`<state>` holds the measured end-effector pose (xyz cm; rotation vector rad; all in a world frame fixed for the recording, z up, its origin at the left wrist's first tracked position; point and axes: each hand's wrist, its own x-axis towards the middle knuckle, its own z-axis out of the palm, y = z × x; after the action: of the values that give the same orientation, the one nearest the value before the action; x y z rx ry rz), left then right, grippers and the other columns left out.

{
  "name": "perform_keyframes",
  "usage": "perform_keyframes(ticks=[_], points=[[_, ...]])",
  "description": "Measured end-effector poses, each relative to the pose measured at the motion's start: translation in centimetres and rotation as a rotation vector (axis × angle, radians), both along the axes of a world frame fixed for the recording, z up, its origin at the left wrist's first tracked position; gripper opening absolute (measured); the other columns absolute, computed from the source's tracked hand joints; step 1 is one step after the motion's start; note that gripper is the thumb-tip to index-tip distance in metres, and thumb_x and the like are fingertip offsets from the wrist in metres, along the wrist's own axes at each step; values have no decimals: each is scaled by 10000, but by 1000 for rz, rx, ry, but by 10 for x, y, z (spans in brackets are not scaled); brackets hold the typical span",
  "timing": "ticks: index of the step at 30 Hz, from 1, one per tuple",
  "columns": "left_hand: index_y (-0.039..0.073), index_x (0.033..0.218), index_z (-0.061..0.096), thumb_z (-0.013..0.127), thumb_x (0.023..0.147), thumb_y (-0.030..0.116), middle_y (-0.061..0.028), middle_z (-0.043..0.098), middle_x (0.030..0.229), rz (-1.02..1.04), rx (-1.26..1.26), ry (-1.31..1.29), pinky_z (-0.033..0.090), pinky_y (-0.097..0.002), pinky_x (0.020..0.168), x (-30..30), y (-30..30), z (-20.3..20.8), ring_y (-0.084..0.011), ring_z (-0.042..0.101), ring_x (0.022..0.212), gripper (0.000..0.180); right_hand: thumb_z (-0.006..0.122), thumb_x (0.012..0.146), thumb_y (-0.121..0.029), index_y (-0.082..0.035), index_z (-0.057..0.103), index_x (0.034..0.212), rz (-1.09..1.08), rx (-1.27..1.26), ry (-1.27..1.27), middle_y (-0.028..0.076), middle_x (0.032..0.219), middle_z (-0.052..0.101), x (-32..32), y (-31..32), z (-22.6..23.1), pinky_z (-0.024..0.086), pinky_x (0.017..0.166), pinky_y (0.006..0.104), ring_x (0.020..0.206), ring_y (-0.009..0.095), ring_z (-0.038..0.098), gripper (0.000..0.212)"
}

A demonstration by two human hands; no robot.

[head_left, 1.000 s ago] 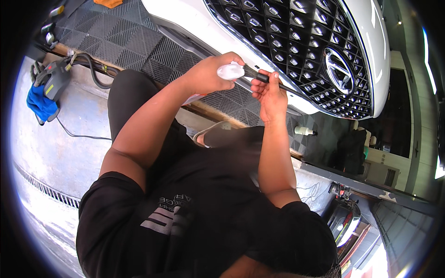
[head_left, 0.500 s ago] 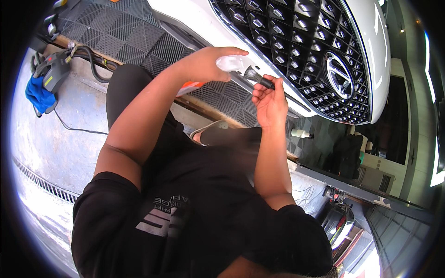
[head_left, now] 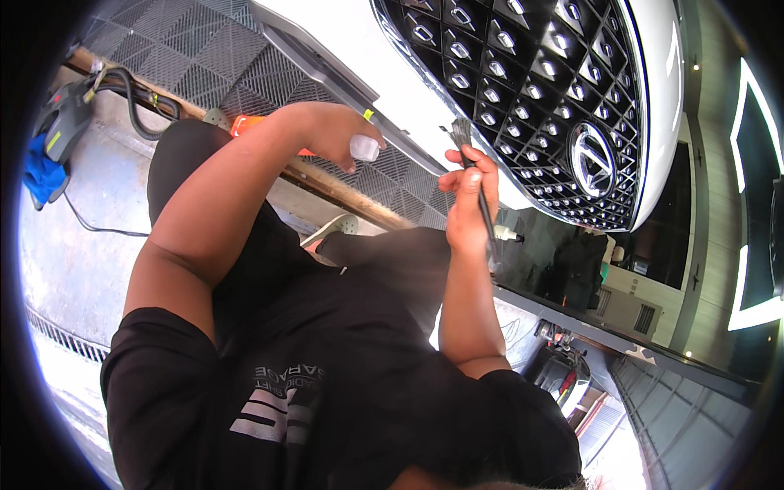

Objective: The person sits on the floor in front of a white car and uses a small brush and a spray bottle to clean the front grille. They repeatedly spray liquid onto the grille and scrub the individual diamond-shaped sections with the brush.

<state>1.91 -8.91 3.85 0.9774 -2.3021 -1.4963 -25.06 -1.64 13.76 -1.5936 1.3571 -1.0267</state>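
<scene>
Right hand [head_left: 471,220]: fingers grasping brush [head_left: 485,206], bristles just beside grille [head_left: 523,90]. Left hand [head_left: 333,133]: fingers curled round pale container [head_left: 364,148], left of grille. Risks: loose pinch could let brush handle knock grille; tipping container could spill any contents.

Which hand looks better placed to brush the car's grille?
The right hand, I'd judge: it holds the black brush close to the grille. The left hand, farther from the grille, holds a whitish object.

Grey ridged floor tiles [head_left: 200,82], bright angular light strips [head_left: 755,315]
</scene>
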Motion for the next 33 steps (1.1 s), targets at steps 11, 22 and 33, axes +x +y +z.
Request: perform_keyframes(ticks=[11, 22, 33], points=[[207, 1482, 622, 906, 771, 158, -157, 742, 1276, -45, 105, -100, 548, -450, 1010, 4, -5, -12, -360, 704, 1184, 766, 602, 1100, -240, 0, 631, 1191, 33, -223, 400, 138, 1089, 642, 27, -29, -27, 508, 811, 346, 890, 200, 611, 258], [212, 1492, 609, 896, 769, 148, -158, 731, 1308, -15, 71, -125, 515, -450, 1075, 16, -3, -3, -372, 675, 1242, 781, 597, 1068, -147, -13, 638, 1127, -67, -315, 485, 166, 1078, 636, 27, -77, -50, 510, 849, 389, 936, 273, 630, 152], [188, 1508, 590, 876, 773, 165, -157, 724, 1326, -40, 74, -133, 503, -456, 1098, 12, 21, 4, -372, 663, 1260, 789, 589, 1065, -124, -14, 620, 1084, -120, -413, 593, 178, 1063, 603, 40, -85, -71, 488, 896, 434, 980, 320, 599, 116]])
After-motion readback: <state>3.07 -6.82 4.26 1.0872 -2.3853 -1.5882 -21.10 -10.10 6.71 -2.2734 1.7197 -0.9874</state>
